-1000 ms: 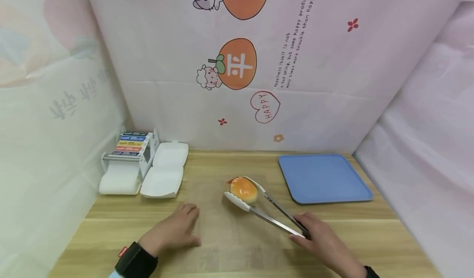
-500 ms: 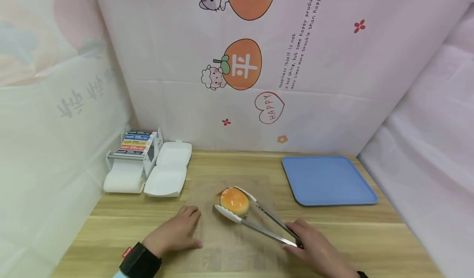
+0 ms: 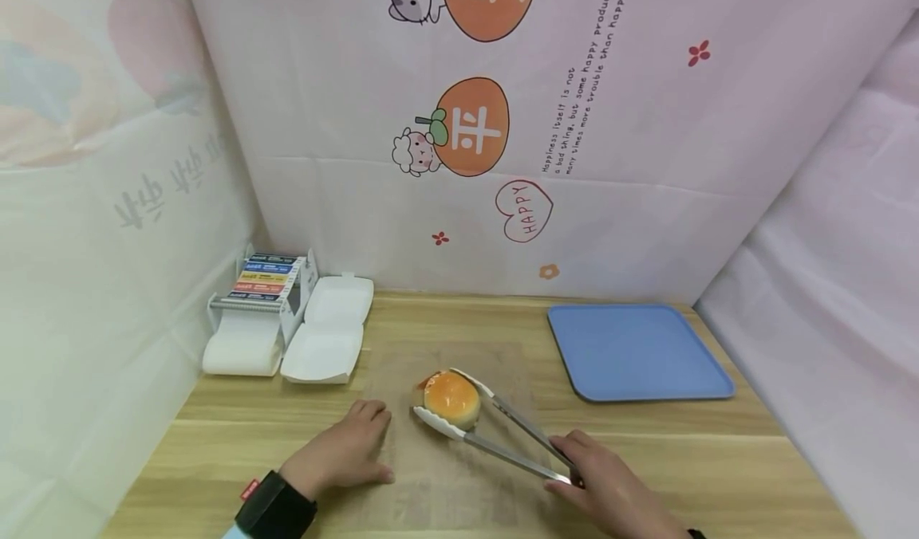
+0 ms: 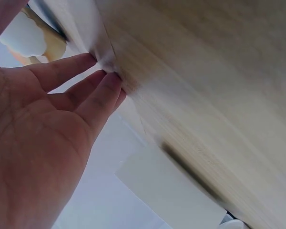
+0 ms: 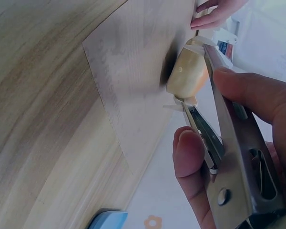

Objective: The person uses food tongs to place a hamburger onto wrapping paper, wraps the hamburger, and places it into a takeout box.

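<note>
My right hand [image 3: 610,479] grips metal tongs [image 3: 502,453] by the handle end. Their pale scalloped tips stand on either side of a small glossy burger bun [image 3: 452,399], with a bit of reddish filling showing at its far left side. Beneath the bun lies a thin translucent sheet [image 3: 431,491] on the wooden table; in the right wrist view the bun [image 5: 187,71] is close over that sheet, beside a dark shadow. Resting at the sheet's left edge is my left hand [image 3: 348,447], its fingers [image 4: 97,100] extended and fingertips down at the surface.
A blue tray [image 3: 639,352] lies at the back right. At the back left stand an open white clamshell box [image 3: 323,352] and a dispenser [image 3: 262,276] with colourful stripes and a white roll [image 3: 240,352]. Printed cloth walls [image 3: 610,228] enclose the table.
The tongs and bun have come left and nearer to me over the sheet, along with my right hand. My left hand stays at the sheet's edge. The head view has shifted slightly.
</note>
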Motion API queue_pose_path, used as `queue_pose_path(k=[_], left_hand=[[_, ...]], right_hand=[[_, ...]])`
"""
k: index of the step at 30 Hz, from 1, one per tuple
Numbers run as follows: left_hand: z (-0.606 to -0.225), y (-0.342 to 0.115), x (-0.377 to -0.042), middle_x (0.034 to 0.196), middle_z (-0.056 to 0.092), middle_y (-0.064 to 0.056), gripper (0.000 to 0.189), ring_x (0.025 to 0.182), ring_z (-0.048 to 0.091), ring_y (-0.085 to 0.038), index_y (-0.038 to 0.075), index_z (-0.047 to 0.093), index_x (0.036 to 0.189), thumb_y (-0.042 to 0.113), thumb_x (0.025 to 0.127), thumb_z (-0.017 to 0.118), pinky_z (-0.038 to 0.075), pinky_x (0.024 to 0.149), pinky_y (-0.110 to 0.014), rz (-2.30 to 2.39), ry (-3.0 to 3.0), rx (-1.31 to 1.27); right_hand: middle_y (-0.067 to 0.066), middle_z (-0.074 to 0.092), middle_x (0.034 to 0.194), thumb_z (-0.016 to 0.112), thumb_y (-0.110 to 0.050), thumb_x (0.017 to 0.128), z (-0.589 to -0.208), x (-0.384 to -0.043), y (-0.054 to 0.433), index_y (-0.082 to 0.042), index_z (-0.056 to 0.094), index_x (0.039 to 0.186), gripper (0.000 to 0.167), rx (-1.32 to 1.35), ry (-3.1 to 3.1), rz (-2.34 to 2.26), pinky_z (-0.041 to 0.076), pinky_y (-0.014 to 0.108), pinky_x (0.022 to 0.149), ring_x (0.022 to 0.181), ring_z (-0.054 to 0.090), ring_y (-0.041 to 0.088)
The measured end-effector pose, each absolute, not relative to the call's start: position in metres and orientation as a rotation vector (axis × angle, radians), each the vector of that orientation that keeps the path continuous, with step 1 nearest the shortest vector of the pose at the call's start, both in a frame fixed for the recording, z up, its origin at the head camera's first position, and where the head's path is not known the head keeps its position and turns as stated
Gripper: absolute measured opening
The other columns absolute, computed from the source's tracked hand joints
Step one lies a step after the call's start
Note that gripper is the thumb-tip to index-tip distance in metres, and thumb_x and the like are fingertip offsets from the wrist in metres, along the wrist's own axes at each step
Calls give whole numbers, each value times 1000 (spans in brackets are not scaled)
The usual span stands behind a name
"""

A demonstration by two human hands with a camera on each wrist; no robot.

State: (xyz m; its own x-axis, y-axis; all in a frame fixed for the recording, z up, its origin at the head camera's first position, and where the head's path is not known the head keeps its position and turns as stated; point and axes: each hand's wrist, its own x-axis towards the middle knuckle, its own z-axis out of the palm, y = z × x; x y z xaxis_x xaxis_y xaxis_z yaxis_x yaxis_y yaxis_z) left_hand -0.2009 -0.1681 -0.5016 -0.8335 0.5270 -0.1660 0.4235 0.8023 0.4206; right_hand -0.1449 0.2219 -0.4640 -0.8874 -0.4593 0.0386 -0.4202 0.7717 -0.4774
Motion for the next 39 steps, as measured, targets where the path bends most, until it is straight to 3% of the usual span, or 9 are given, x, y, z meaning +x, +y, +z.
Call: queue_pose_path(k=[13,22,30,36,39], left_hand=[[-503,-168,-201,147,43,-27,91,138,38,-43,-10,48,142,46,80,84,42,110,-54,547,2720,745],[-503,-170,-200,148,41,-28,92,139,36,-44,-11,47,143,46,81,84,41,110,-54,567,2707,756],[-503,-170,-201,147,42,-28,91,138,37,-44,-11,48,142,45,81,83,42,110,-55,569,2702,766],[-503,-169,-201,147,43,-27,89,138,38,-44,-11,48,141,45,82,83,41,110,-55,561,2712,760],[-503,-169,-200,146,43,-27,89,137,38,-44,-11,49,141,45,81,83,41,110,-55,570,2717,761]], right_hand=[[-3,56,93,81,-26,86,-467,-145,221,0,65,122,47,-710,2894,-730,42,20,53,67,44,-3],[-9,47,85,89,-34,76,-472,-143,222,-4,66,121,59,-721,2987,-745,39,19,54,66,40,-5],[-13,44,84,90,-36,74,-474,-144,231,-3,66,120,61,-792,3089,-798,39,19,55,66,41,-5],[-9,52,80,87,-37,79,-463,-153,247,-8,63,131,64,-611,3009,-1001,45,20,53,64,47,-1],[-6,55,79,86,-38,81,-454,-161,259,-4,61,135,69,-461,3023,-1019,42,22,53,64,47,2]])
